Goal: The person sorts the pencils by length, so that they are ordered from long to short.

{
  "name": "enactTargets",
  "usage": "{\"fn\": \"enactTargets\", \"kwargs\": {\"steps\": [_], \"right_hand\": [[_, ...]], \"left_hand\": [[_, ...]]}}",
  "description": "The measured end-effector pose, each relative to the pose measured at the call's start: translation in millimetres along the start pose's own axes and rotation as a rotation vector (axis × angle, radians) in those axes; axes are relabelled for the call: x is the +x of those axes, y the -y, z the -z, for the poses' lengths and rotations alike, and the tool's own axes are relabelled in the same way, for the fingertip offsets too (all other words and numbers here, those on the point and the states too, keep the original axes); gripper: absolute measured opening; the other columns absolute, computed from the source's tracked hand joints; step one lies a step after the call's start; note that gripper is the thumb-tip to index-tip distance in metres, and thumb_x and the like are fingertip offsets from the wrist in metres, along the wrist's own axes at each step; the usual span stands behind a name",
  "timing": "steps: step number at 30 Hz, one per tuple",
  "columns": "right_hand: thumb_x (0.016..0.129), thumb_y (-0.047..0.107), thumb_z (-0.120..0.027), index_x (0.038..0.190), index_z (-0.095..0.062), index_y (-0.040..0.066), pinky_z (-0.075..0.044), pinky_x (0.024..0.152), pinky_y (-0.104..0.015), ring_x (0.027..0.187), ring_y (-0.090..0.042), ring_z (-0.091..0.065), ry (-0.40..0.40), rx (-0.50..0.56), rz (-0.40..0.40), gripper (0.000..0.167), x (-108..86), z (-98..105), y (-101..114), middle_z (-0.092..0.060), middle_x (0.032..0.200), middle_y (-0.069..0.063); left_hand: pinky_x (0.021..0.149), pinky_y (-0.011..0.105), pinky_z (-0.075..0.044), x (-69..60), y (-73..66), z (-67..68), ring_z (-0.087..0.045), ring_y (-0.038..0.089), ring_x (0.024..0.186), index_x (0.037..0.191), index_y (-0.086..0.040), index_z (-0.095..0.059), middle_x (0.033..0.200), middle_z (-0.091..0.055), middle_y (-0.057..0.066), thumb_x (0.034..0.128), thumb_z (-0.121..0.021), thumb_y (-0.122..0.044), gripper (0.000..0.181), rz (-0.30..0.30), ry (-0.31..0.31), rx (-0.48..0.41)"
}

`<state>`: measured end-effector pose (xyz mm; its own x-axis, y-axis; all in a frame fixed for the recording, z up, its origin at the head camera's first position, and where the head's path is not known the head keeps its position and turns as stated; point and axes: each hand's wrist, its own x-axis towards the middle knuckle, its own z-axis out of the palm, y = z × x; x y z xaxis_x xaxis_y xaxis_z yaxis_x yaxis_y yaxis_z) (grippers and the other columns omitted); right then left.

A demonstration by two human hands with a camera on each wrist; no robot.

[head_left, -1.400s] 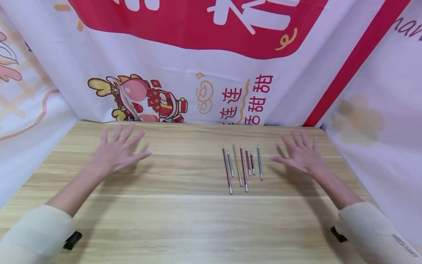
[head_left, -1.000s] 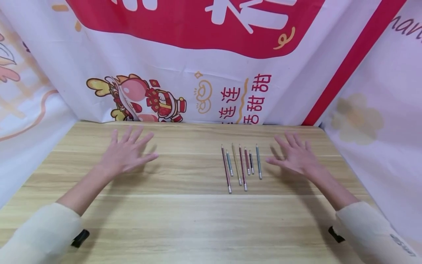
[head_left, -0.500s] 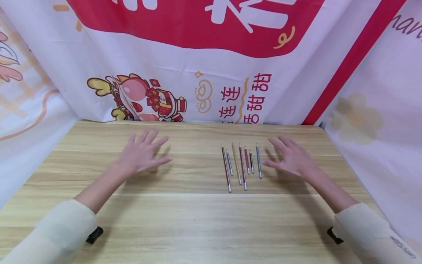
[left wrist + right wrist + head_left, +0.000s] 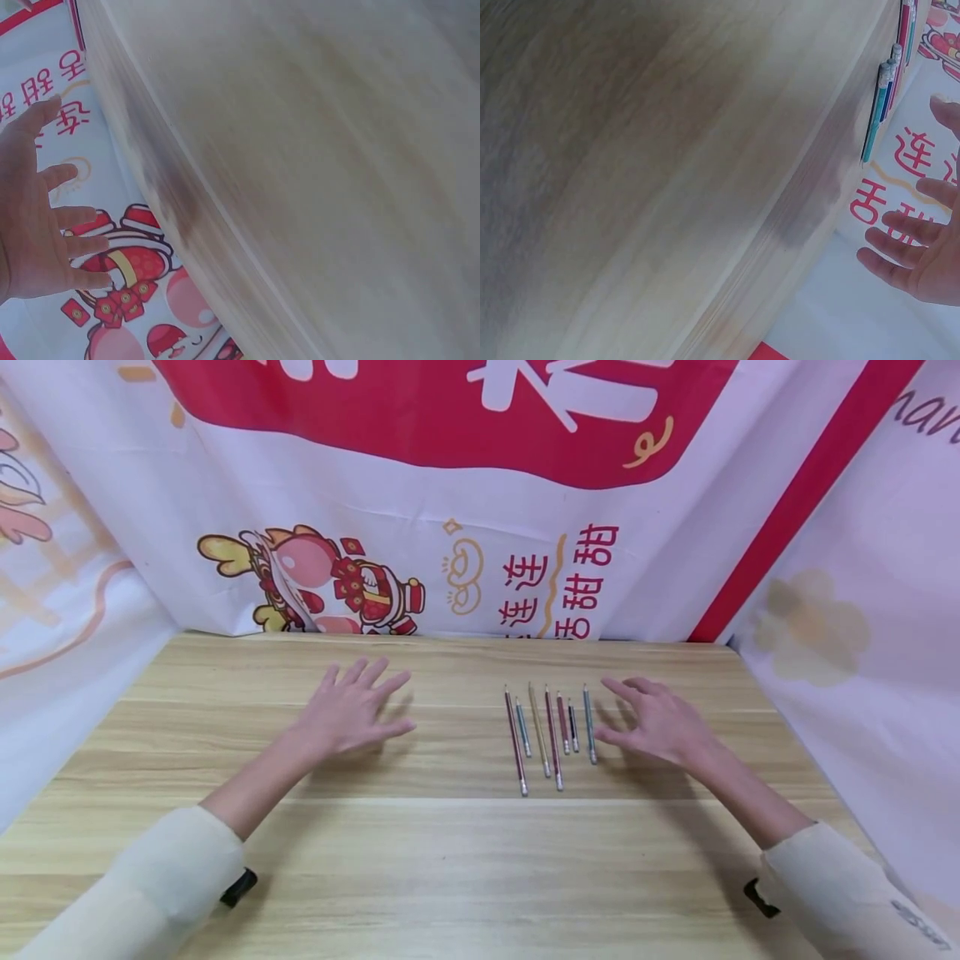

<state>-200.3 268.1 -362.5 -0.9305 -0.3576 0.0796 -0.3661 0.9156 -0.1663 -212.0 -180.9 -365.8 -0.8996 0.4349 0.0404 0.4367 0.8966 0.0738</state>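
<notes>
Several pencils lie side by side on the wooden table, right of centre in the head view. A long dark red pencil [image 4: 516,739] is leftmost, and a teal pencil [image 4: 589,723] is rightmost. Between them are a natural-wood pencil [image 4: 539,729], a short teal one [image 4: 522,727] and other dark and red ones. My left hand [image 4: 351,710] hovers left of the row with its fingers spread, holding nothing. My right hand [image 4: 660,722] is just right of the teal pencil, fingers extended and nothing in it. In the right wrist view the teal pencil [image 4: 875,112] shows near that hand.
The wooden table [image 4: 450,868] runs back to a white and red printed cloth [image 4: 420,502] hanging behind it. More printed cloth [image 4: 840,610] hangs along the right side, and another sheet hangs on the left.
My left hand has moved right, toward the pencils. My right hand has moved slightly left and its fingers are less spread. The pencils have stayed in place.
</notes>
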Motion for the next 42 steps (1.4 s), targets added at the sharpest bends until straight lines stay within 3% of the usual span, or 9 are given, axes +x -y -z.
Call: {"fn": "enactTargets", "kwargs": {"steps": [10,18,24,30,34,38,42], "right_hand": [[0.089,0.049,-0.077,0.150,-0.054,0.008,-0.055,0.095,-0.070,0.124,-0.048,-0.059,-0.023,0.047,0.020,0.077,0.2,-3,7,-0.058,0.139,-0.030],[0.086,0.043,-0.083,0.142,-0.062,0.006,-0.055,0.099,-0.067,0.122,-0.046,-0.061,-0.067,0.061,0.060,0.070,0.1,-5,15,-0.062,0.136,-0.027],[0.083,0.035,-0.087,0.134,-0.067,0.004,-0.059,0.095,-0.063,0.115,-0.043,-0.066,-0.064,0.139,0.066,0.063,0.9,-7,20,-0.067,0.128,-0.024],[0.083,0.025,-0.089,0.126,-0.072,0.001,-0.064,0.087,-0.053,0.102,-0.034,-0.070,-0.041,0.228,0.037,0.052,0.6,-9,22,-0.073,0.114,-0.018],[0.084,0.019,-0.087,0.120,-0.073,-0.002,-0.065,0.079,-0.045,0.090,-0.026,-0.070,-0.018,0.305,0.025,0.044,-0.8,-9,25,-0.075,0.100,-0.014],[0.087,0.017,-0.085,0.117,-0.073,-0.003,-0.060,0.066,-0.030,0.076,-0.018,-0.064,0.046,0.385,-0.007,0.038,-2.6,-8,28,-0.071,0.085,-0.005],[0.088,0.018,-0.084,0.112,-0.074,-0.001,-0.052,0.059,-0.024,0.071,-0.016,-0.058,0.080,0.429,-0.020,0.033,-4.8,-8,33,-0.068,0.079,-0.001]], "left_hand": [[0.121,0.075,-0.023,7.1,-22.2,-0.4,-0.036,0.051,0.146,0.157,-0.014,-0.046,0.161,-0.038,0.024,0.0957,-0.064,-0.060,0.079,-0.054,0.005,-0.035],[0.118,0.074,-0.031,14.4,-38.5,-3.6,-0.040,0.048,0.145,0.154,-0.013,-0.050,0.160,-0.041,0.024,0.0935,-0.067,-0.059,0.078,-0.113,-0.003,-0.052],[0.113,0.070,-0.042,19.4,-48.5,-7.1,-0.046,0.047,0.141,0.152,-0.010,-0.052,0.155,-0.046,0.026,0.0931,-0.071,-0.055,0.076,-0.153,0.031,-0.150],[0.114,0.068,-0.042,23.0,-57.7,-9.8,-0.047,0.044,0.140,0.152,-0.008,-0.051,0.153,-0.048,0.025,0.0945,-0.071,-0.051,0.075,-0.148,0.089,-0.239],[0.114,0.064,-0.045,25.3,-63.0,-11.3,-0.052,0.041,0.136,0.150,-0.006,-0.053,0.148,-0.054,0.023,0.0936,-0.074,-0.047,0.073,-0.144,0.086,-0.296],[0.109,0.055,-0.052,28.1,-68.4,-13.5,-0.060,0.036,0.125,0.144,-0.003,-0.058,0.137,-0.062,0.020,0.0920,-0.078,-0.040,0.067,-0.140,0.083,-0.381],[0.103,0.049,-0.057,31.2,-75.2,-15.2,-0.064,0.032,0.115,0.137,0.000,-0.062,0.125,-0.067,0.019,0.0911,-0.080,-0.033,0.059,-0.116,0.104,-0.481]]}}
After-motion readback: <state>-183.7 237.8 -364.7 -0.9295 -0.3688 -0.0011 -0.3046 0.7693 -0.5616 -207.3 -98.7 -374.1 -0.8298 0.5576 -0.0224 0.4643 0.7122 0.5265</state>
